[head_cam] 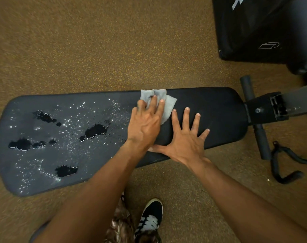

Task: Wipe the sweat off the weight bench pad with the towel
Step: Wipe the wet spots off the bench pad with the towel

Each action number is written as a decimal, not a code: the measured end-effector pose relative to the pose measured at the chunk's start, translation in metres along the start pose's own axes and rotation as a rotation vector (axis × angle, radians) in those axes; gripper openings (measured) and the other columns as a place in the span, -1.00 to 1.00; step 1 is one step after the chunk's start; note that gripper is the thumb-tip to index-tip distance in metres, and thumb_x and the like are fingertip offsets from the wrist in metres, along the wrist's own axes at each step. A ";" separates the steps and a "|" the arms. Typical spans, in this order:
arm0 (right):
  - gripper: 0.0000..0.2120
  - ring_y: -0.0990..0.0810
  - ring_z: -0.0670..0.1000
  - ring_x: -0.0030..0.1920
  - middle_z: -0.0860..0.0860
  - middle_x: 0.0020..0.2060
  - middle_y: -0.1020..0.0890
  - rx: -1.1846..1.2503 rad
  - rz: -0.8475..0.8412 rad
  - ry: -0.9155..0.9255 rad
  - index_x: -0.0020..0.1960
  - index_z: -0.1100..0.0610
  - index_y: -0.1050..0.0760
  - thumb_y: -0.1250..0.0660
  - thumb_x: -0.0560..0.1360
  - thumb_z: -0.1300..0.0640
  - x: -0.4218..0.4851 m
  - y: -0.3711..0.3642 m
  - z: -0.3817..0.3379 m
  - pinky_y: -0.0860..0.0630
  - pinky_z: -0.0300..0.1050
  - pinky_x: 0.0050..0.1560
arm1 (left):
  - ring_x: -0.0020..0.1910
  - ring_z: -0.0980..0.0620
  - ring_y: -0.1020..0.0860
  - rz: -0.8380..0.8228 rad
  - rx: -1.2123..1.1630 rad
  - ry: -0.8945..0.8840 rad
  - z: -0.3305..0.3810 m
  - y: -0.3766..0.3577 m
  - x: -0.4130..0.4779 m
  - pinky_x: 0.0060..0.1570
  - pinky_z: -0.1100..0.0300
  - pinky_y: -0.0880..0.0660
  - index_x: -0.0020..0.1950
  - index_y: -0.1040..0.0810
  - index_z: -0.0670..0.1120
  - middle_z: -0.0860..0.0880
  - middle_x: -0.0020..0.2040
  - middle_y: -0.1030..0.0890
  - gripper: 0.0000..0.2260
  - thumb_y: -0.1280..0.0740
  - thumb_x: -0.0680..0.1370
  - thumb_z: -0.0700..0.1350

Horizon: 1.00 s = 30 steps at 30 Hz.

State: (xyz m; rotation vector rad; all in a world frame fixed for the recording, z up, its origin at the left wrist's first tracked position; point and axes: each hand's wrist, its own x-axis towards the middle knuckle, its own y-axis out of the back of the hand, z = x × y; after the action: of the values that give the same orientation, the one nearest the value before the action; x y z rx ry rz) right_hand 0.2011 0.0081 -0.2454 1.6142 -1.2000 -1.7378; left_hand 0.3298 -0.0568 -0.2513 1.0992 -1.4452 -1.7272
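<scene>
A long black bench pad [219,109] lies crosswise in front of me. Its left half is wet, with sweat droplets and dark puddles [95,131] spread over it. The right half looks dry. My left hand [145,125] presses a small grey towel [168,106] flat against the pad near its far edge, at the border of the wet area. Beside it, my right hand [186,137] rests flat on the dry pad with fingers spread, holding nothing.
The bench's metal frame and foot rollers [261,120] stick out at the right end. A curved black handle [286,165] lies on the brown speckled floor near it. A black padded box [258,27] stands at the upper right. My shoe [151,218] is below the pad.
</scene>
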 end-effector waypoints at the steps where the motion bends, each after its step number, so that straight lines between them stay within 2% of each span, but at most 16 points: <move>1: 0.38 0.42 0.28 0.51 0.05 0.54 0.41 0.003 -0.005 -0.013 0.54 -0.11 0.42 0.04 -0.04 -0.79 -0.001 -0.003 -0.003 0.13 0.61 0.34 | 0.27 -0.23 -0.32 -0.007 0.019 -0.020 -0.008 -0.001 -0.004 0.13 -0.02 -0.38 0.62 -0.01 -0.06 -0.11 0.60 -0.10 -0.48 -0.06 0.66 -0.12; 3: 0.39 0.47 0.26 0.49 0.04 0.51 0.47 0.014 -0.016 -0.028 0.52 -0.11 0.49 0.03 -0.05 -0.79 -0.001 -0.006 -0.004 0.17 0.61 0.34 | 0.27 -0.23 -0.32 -0.033 0.057 -0.034 -0.030 -0.004 -0.017 0.15 -0.02 -0.37 0.63 0.02 -0.05 -0.10 0.60 -0.08 -0.46 -0.06 0.65 -0.12; 6: 0.38 0.52 0.26 0.46 0.03 0.49 0.51 0.022 -0.034 -0.031 0.48 -0.13 0.55 0.02 -0.05 -0.79 0.001 -0.006 -0.003 0.19 0.61 0.33 | 0.24 -0.23 -0.34 -0.036 0.111 0.035 -0.053 -0.005 -0.038 0.10 -0.02 -0.39 0.63 -0.01 -0.04 -0.11 0.60 -0.11 -0.44 -0.09 0.63 -0.15; 11: 0.39 0.56 0.24 0.44 0.02 0.47 0.54 0.028 -0.051 -0.035 0.48 -0.13 0.56 0.02 -0.06 -0.80 0.001 -0.007 -0.006 0.27 0.59 0.32 | 0.33 -0.29 -0.27 -0.081 0.035 0.177 -0.026 -0.001 -0.028 0.19 -0.03 -0.38 0.61 0.10 -0.11 -0.21 0.59 -0.03 -0.43 -0.07 0.65 -0.18; 16: 0.29 0.50 0.23 0.48 -0.01 0.50 0.49 0.006 -0.060 0.028 0.50 -0.16 0.50 0.01 0.06 -0.76 0.001 -0.005 0.006 0.24 0.57 0.36 | 0.36 -0.31 -0.26 -0.077 0.018 -0.030 -0.002 -0.004 -0.021 0.24 -0.06 -0.36 0.61 0.11 -0.14 -0.24 0.59 -0.01 -0.37 -0.15 0.65 -0.06; 18: 0.21 0.46 0.19 0.51 -0.04 0.51 0.46 -0.017 -0.061 0.063 0.51 -0.19 0.48 0.02 0.12 -0.75 0.001 -0.002 0.015 0.20 0.53 0.39 | 0.35 -0.29 -0.29 -0.042 0.085 -0.062 -0.014 -0.006 -0.021 0.20 -0.05 -0.38 0.62 0.11 -0.12 -0.21 0.60 -0.02 -0.41 -0.09 0.65 -0.09; 20: 0.20 0.44 0.18 0.52 -0.06 0.52 0.45 -0.039 -0.052 0.076 0.51 -0.20 0.48 0.03 0.13 -0.75 0.000 -0.002 0.020 0.21 0.51 0.41 | 0.34 -0.28 -0.30 -0.032 0.145 0.004 -0.035 -0.005 -0.018 0.18 -0.04 -0.39 0.62 0.10 -0.11 -0.21 0.60 -0.02 -0.45 -0.02 0.65 -0.17; 24: 0.21 0.48 0.18 0.50 -0.06 0.51 0.47 -0.032 -0.056 0.071 0.49 -0.20 0.51 0.02 0.11 -0.75 0.001 -0.005 0.019 0.29 0.51 0.39 | 0.30 -0.25 -0.35 -0.052 0.211 0.165 -0.071 0.003 -0.010 0.12 -0.02 -0.41 0.61 0.03 -0.10 -0.24 0.58 -0.11 -0.47 -0.05 0.65 -0.16; 28: 0.22 0.50 0.18 0.49 -0.06 0.50 0.48 -0.020 -0.054 0.069 0.49 -0.21 0.51 0.01 0.11 -0.76 0.003 -0.006 0.020 0.32 0.50 0.38 | 0.34 -0.29 -0.33 -0.042 0.106 0.225 -0.047 0.010 0.008 0.12 -0.05 -0.41 0.59 -0.08 -0.19 -0.31 0.52 -0.22 -0.52 0.01 0.65 -0.23; 30: 0.22 0.51 0.18 0.49 -0.06 0.50 0.49 -0.025 -0.055 0.073 0.49 -0.21 0.51 0.02 0.11 -0.76 0.004 -0.007 0.021 0.32 0.50 0.38 | 0.37 -0.29 -0.31 -0.015 0.066 0.163 -0.024 0.012 0.015 0.12 -0.05 -0.41 0.59 -0.07 -0.20 -0.30 0.52 -0.23 -0.52 0.01 0.65 -0.20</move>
State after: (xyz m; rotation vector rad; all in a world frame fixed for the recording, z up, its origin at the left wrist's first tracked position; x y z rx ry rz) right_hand 0.1819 0.0141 -0.2545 1.6954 -1.1057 -1.7049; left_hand 0.3440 -0.0837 -0.2442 1.2582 -1.4043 -1.5698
